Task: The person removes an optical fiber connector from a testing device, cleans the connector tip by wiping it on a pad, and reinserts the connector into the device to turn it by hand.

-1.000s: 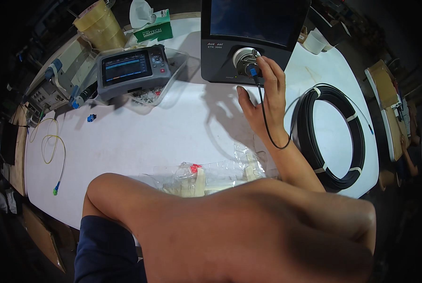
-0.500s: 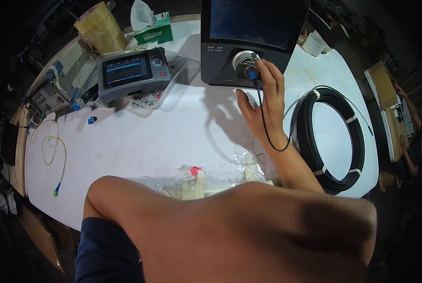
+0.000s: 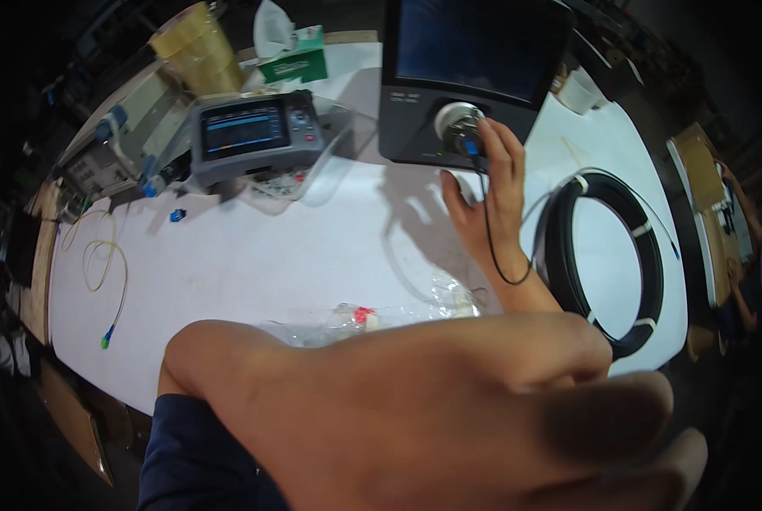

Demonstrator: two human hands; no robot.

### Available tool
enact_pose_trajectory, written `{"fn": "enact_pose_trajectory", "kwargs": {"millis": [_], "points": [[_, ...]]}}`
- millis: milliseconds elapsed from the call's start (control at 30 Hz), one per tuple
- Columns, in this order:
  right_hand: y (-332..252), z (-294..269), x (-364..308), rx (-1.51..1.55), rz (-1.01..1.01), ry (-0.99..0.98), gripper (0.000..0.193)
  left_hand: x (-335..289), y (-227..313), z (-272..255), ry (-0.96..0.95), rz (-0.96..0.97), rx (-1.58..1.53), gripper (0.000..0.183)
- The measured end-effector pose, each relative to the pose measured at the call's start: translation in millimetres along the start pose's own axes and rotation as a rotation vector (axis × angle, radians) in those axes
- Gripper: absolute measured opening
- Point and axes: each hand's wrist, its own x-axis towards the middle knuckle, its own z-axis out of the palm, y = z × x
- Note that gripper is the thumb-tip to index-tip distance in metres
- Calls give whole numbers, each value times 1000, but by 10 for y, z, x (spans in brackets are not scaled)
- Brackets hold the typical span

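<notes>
connector (image 3: 473,148), small and blue, sat at the round port (image 3: 451,119) on the black machine (image 3: 415,128). the right hand (image 3: 498,200) had its grip open, thumb apart, fingertips at the port; the blurred left hand's (image 3: 534,400) grip i could not tell. a light touch probably suited, connector square, cable (image 3: 488,234) slack from the coil (image 3: 560,247)

- A white-topped table (image 3: 253,255) carries it all from where I'm standing.
- Near its right edge, a black cable coil (image 3: 560,247), bound with white ties.
- At the back, a dark screened device (image 3: 474,51) and a green tissue box (image 3: 300,68).
- Toward the left, a small blue connector (image 3: 177,215) and a looped yellow cable (image 3: 125,277).
- Along the near side, crinkled clear plastic (image 3: 445,296).
</notes>
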Motion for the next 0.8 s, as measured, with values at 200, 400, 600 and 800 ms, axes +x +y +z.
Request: {"fn": "enact_pose_trajectory", "kwargs": {"millis": [200, 400, 600, 800], "points": [[29, 83, -53, 69, 16, -9, 78, 40, -82, -84, -4, 33, -4, 21], [20, 113, -66, 18, 39, -6, 82, 191, -1375, 203, 466, 126, -398, 28], [106, 13, -74, 56, 75, -7, 84, -70, -2295, 387, 515, -414, -365, 29], [207, 84, -108, 137, 168, 25, 80, -88, -2448, 486, 423, -798, -448, 46]]}}
